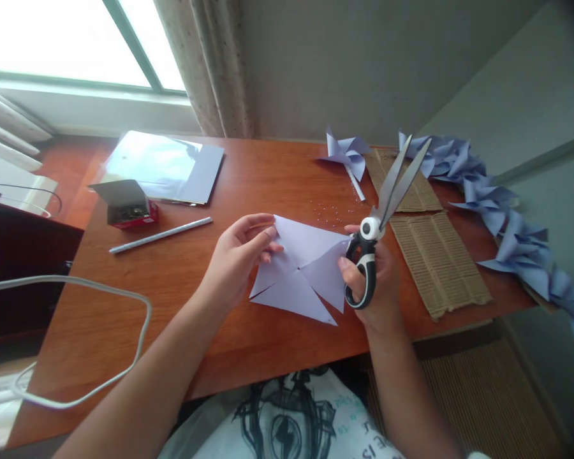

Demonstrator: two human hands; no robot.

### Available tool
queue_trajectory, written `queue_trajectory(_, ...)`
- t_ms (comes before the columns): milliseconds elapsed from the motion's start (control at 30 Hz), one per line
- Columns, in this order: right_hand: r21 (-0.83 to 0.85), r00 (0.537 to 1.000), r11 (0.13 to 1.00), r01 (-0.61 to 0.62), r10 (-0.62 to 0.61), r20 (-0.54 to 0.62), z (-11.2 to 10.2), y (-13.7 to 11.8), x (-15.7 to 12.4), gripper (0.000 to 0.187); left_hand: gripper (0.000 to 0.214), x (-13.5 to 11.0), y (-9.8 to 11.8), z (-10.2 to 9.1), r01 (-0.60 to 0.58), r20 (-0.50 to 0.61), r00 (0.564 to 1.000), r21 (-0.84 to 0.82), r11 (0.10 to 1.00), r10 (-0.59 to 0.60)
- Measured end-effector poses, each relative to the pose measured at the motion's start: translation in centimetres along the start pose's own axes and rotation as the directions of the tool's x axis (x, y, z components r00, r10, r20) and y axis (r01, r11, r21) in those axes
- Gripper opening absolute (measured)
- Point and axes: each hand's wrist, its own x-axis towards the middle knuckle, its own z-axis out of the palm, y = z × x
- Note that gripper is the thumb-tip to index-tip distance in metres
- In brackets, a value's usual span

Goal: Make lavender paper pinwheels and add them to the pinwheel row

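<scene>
A pale lilac square of paper (291, 296) is held just above the table, with slits cut in from its corners and a small dark mark at its middle. My left hand (249, 245) pinches its upper left corner between thumb and fingers. In my right hand (380, 280) are black-and-white scissors (370, 255), blades parted and pointing up and away from me. The fingers of that hand also touch the paper's right corner, partly hidden behind the scissors.
A finished paper pinwheel (347, 153) lies at the back, near corrugated cardboard pieces (435, 261) and a row of pinwheels (497, 204). To the left are a rolled paper stick (160, 236), an opened red box (131, 213), a sheet stack (205, 172) and a white cable (146, 319).
</scene>
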Motion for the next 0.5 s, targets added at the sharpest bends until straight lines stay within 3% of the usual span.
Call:
queue_trajectory(133,-0.017,1.000,0.999,-0.029,0.029,0.003,0.0,0.1,0.0,0.038,0.028,0.0,0.3,0.0,-0.034,-0.032,0.999,-0.066,0.997,0.031)
queue_trajectory(233,-0.027,0.999,0.998,-0.048,0.048,-0.002,-0.6,0.6,0.2,0.040,0.037,0.1,0.3,-0.2,-0.086,-0.050,0.996,-0.138,0.987,0.080)
queue_trajectory(367,-0.020,0.996,0.998,-0.065,0.063,-0.066,-2.9,2.0,0.7,0.045,0.037,0.2,0.5,-0.4,-0.116,-0.091,0.991,-0.158,0.981,0.102)
queue_trajectory(500,-0.206,0.992,0.972,-0.112,0.097,-0.084,-6.3,3.5,1.4,0.050,0.019,0.1,0.6,-0.4,-0.173,-0.113,0.980,-0.067,0.983,0.165)
